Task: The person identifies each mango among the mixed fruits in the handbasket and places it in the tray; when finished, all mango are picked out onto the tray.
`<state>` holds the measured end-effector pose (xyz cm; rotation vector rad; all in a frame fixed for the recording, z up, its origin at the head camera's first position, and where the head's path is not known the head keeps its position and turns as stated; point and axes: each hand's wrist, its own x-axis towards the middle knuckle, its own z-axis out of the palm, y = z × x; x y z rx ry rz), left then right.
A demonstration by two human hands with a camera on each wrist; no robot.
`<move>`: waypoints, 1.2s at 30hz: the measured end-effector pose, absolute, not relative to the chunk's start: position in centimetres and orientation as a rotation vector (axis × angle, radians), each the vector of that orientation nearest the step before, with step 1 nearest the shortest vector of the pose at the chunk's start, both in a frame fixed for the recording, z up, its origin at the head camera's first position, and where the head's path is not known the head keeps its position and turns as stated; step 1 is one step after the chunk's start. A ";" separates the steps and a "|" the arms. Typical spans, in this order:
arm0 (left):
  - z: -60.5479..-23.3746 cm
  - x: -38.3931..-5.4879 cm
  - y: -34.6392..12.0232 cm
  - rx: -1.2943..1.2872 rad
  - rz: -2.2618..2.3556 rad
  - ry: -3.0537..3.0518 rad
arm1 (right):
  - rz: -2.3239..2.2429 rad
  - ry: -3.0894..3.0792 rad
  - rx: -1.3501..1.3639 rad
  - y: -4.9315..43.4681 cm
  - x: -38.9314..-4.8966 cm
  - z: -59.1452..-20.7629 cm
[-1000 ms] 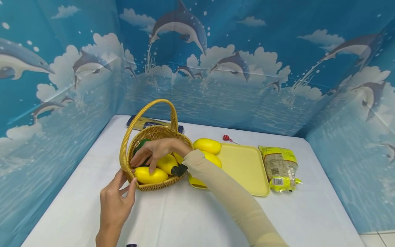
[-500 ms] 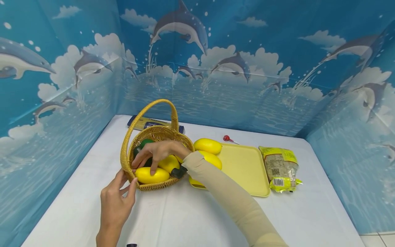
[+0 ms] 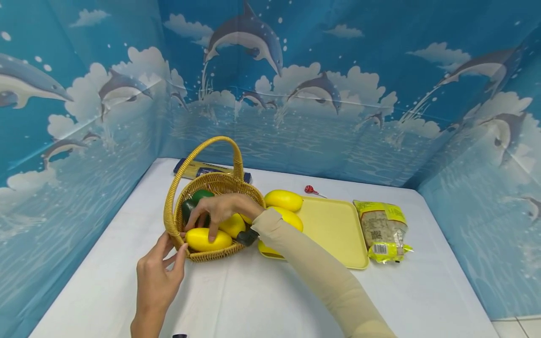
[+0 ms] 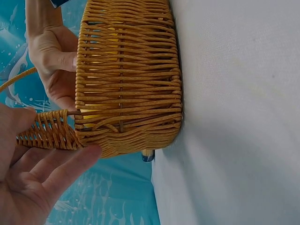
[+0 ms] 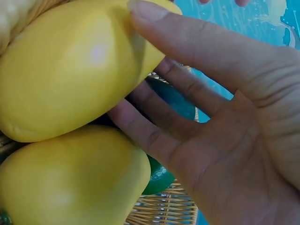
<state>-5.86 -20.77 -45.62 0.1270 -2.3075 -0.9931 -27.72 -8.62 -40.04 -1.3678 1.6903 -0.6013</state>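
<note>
A wicker basket [image 3: 220,256] with a tall arched handle stands at the left of the table. Around the foot of its handle, my left hand [image 3: 158,274] grips with thumb and fingers on opposite sides, also seen in the left wrist view. Inside the basket, my right hand [image 3: 217,210] holds a yellow mango [image 3: 207,240] near the front rim. In the right wrist view, the thumb lies on top of this mango [image 5: 70,70] and the fingers reach beneath it. Another yellow mango [image 5: 75,178] lies alongside. Dark green fruit [image 3: 202,195] shows behind the right hand, partly hidden.
A pale yellow tray [image 3: 331,230] sits right of the basket, with several yellow mangoes [image 3: 284,200] at its left side, partly covered by the right sleeve. Behind it lies a red lollipop [image 3: 310,189]. A plastic food bag [image 3: 382,230] is farther right; a pasta packet [image 3: 198,170] lies behind the basket.
My right hand has shifted slightly right within the basket, and the mango under it has moved a little. More dark green fruit shows now. The left hand stays at the handle.
</note>
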 end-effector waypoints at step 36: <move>-45.6 -5.8 -20.6 0.117 -1.006 -2.286 | -0.768 1.789 -1.436 -5.1 -27.7 -38.7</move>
